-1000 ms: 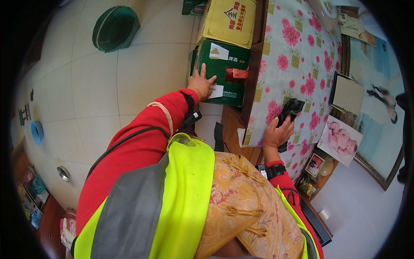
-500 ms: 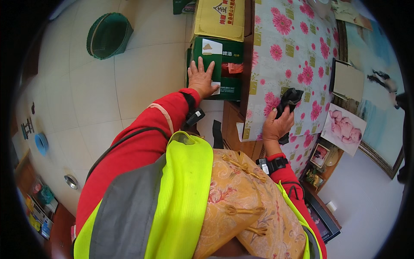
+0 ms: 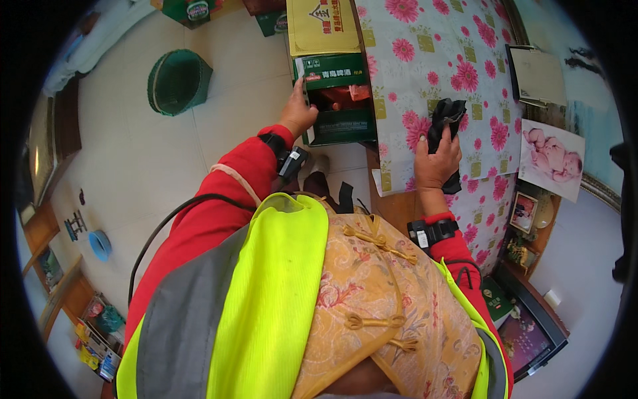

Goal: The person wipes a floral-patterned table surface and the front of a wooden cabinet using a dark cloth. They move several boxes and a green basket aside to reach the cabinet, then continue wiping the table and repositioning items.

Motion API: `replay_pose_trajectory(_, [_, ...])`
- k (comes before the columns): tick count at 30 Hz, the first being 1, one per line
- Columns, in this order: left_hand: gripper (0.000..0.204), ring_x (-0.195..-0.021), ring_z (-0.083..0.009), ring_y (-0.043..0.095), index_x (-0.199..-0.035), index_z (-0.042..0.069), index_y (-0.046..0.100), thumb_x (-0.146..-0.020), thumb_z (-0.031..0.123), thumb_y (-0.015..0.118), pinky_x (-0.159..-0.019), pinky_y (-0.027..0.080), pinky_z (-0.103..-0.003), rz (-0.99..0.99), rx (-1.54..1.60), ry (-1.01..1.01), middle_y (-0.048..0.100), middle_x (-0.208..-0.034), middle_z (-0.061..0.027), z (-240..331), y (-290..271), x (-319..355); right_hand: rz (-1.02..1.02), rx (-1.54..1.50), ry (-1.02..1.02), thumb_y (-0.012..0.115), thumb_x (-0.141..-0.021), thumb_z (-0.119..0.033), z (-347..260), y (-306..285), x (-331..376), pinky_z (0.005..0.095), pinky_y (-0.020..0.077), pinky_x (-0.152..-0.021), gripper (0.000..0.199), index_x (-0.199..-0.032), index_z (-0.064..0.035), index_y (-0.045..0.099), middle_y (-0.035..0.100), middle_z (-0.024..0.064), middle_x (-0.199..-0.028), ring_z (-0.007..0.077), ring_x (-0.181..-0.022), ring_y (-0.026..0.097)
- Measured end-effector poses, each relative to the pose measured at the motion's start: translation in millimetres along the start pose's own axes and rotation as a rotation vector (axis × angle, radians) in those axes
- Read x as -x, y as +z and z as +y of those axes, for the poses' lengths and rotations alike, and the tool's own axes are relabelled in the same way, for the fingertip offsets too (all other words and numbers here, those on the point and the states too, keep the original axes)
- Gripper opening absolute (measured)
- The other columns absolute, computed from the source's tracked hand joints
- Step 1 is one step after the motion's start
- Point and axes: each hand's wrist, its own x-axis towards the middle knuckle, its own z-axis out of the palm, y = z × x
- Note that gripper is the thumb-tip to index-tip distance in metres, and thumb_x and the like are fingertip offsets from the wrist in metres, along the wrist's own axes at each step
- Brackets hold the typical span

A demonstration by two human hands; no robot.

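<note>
Head view: The green carton [image 3: 342,128] stands beside the table [image 3: 425,86], its opening facing up, an orange-red bag [image 3: 359,92] visible inside. The left hand [image 3: 297,114] is at the carton's left edge, apparently to steady the flap; whether it grips firmly cannot be told. The right hand [image 3: 438,163] is closed on a bunched black cloth [image 3: 446,116] over the table, presumably gathered for a compact hold. Both forearms reach forward, hands well apart, right wrist low, fingers pointing away.
</note>
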Motion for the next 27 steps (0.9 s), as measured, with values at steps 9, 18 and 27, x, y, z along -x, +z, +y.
replay_pose_trajectory(9, [0.097, -0.105, -0.0325, 0.068, -0.156, 0.005, 0.01, -0.079, 0.014, 0.069, -0.091, 0.053, -0.038, -0.113, -0.056, 0.033, 0.048, -0.144, -0.0265, -23, -55, -30, -0.032, -0.53, -0.192, 0.068, -0.086, -0.01, -72, -62, -21, 0.0382, 0.0484, -0.093, 0.042, -0.127, -0.0067, 0.063, 0.062, 0.0163, -0.121, 0.0309, -0.107, 0.062])
replay_pose_trajectory(18, [0.095, -0.117, -0.038, 0.059, -0.153, 0.005, 0.021, -0.077, 0.027, 0.074, -0.098, 0.049, -0.041, -0.278, -0.041, 0.124, 0.05, -0.14, -0.0254, -32, -99, -63, -0.688, -1.405, 1.319, 0.061, -0.098, -0.027, -194, 141, -22, 0.0465, 0.05, -0.096, 0.066, -0.151, -0.0013, 0.031, 0.032, 0.0231, -0.154, 0.0358, -0.127, 0.052])
replay_pose_trajectory(27, [0.068, -0.115, -0.0335, 0.061, -0.14, 0.004, 0.044, -0.082, 0.026, 0.074, -0.098, 0.05, -0.041, -0.271, -0.182, 0.418, 0.058, -0.128, -0.0203, -33, -119, -84, -0.499, -1.643, 1.601, 0.051, -0.099, -0.035, -209, 200, -33, 0.0545, 0.0344, -0.109, 0.052, -0.138, -0.0032, 0.04, 0.044, 0.0188, -0.143, 0.0378, -0.126, 0.046])
